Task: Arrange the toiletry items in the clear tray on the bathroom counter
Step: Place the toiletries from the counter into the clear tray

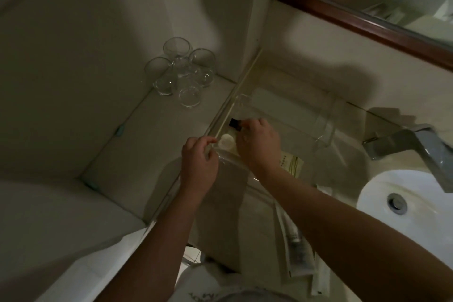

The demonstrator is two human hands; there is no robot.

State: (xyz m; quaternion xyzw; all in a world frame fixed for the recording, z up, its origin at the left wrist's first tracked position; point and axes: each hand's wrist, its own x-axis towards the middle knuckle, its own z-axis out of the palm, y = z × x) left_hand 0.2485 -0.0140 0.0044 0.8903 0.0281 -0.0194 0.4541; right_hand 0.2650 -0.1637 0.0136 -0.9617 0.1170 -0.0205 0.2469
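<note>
A clear tray [323, 120] sits on the bathroom counter against the left partition. My right hand [257, 142] reaches into its near-left corner, fingers closed on a small bottle with a black cap [234, 122]. Just in front of that lies a small round white item [226, 141] inside the tray. My left hand [198, 157] pinches the tray's near-left rim. A cream sachet with green lines [291, 163] lies under my right wrist. Several wrapped packets [297, 250] lie on the counter by my right forearm.
Several upturned clear glasses [181, 74] stand on the tiled ledge at the left. A white basin [404, 203] and a chrome tap [407, 145] are on the right. A wood-framed mirror [367, 20] hangs above the counter.
</note>
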